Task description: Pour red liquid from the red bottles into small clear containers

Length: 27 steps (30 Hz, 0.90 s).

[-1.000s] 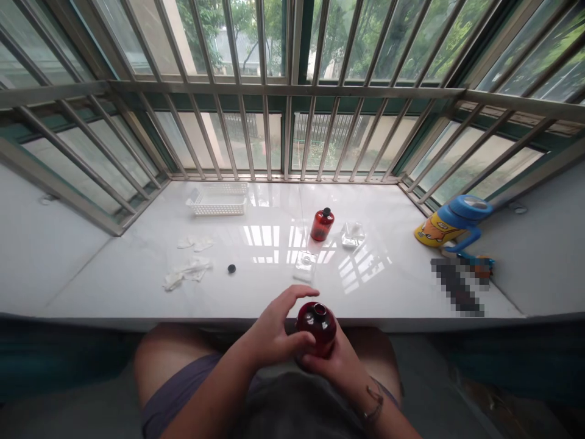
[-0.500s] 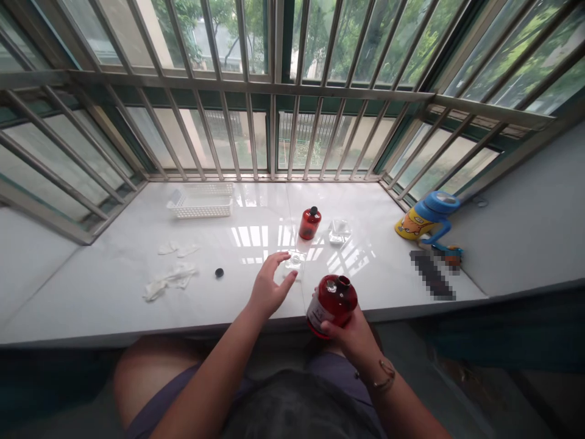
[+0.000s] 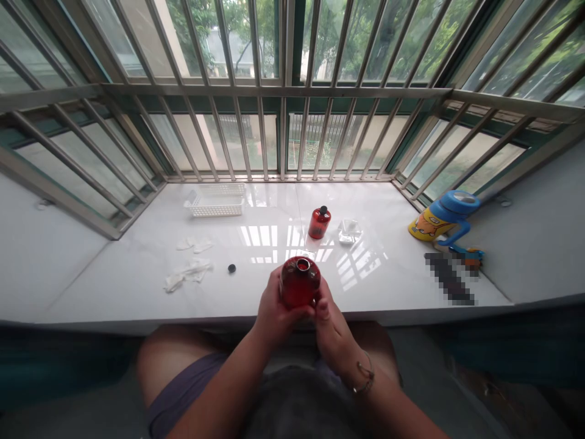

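A large red translucent bottle (image 3: 299, 292) without its cap stands upright between my hands, its round mouth facing up. My left hand (image 3: 274, 308) is wrapped round its left side, the thumb across the near face. On the right, my right hand (image 3: 331, 326) presses against the bottle with its thumb up; its other fingers are partly hidden. Beyond the bottle, a clear object on the counter is mostly covered. A black cap (image 3: 231, 268) lies to the left of my hands. Farther back stands a smaller red bottle (image 3: 319, 224) with a black cap, beside a clear glass-like block (image 3: 350, 231).
Crumpled white tissues (image 3: 188, 275) and a white perforated basket (image 3: 216, 210) are on the left of the white counter (image 3: 114, 292). At right, a blue-and-yellow insulated bottle (image 3: 441, 216) lies tilted near a blurred-out dark object (image 3: 450, 280). Metal window bars (image 3: 283, 134) border the back.
The large red bottle has moved left and been turned, so its label no longer shows. My left hand, open before, has closed on it; my right hand has shifted to its right side.
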Each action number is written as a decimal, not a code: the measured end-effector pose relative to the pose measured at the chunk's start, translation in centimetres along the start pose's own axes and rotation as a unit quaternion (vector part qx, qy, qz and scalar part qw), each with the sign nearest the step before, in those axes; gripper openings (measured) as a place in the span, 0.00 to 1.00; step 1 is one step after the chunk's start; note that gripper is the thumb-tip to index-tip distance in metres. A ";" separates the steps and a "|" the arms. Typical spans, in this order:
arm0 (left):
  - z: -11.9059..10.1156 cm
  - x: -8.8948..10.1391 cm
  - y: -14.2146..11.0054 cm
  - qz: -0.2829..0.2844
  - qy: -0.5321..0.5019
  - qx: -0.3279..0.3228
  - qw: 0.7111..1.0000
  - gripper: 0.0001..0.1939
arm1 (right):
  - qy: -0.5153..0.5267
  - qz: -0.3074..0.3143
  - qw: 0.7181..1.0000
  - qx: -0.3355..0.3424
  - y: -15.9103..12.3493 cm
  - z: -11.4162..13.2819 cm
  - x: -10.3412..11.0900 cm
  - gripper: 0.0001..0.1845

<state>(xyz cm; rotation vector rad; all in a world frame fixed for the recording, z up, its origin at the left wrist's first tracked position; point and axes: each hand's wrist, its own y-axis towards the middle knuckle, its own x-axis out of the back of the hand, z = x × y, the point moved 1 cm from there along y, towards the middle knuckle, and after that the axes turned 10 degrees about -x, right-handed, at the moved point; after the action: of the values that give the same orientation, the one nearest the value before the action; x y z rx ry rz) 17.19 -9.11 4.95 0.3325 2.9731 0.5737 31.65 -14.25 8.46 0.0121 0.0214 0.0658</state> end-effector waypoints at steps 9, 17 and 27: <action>-5.0 7.6 3.1 -0.097 0.004 -0.047 0.994 0.52 | -0.027 0.013 1.000 0.003 -1.9 -2.7 -1.3 0.25; -14.0 11.8 7.6 -0.107 -0.087 -0.113 0.984 0.43 | -0.157 0.214 0.964 0.000 -4.1 -4.4 -3.1 0.17; -14.2 10.9 7.1 -0.083 -0.074 -0.117 0.987 0.49 | -0.153 0.203 0.967 -0.013 -4.2 -4.5 -3.0 0.09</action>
<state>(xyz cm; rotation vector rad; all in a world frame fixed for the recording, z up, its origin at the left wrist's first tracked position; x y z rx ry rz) 6.09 -5.27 20.22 0.1020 2.7207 0.8269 28.80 -18.63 3.95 0.0001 -0.2915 0.4748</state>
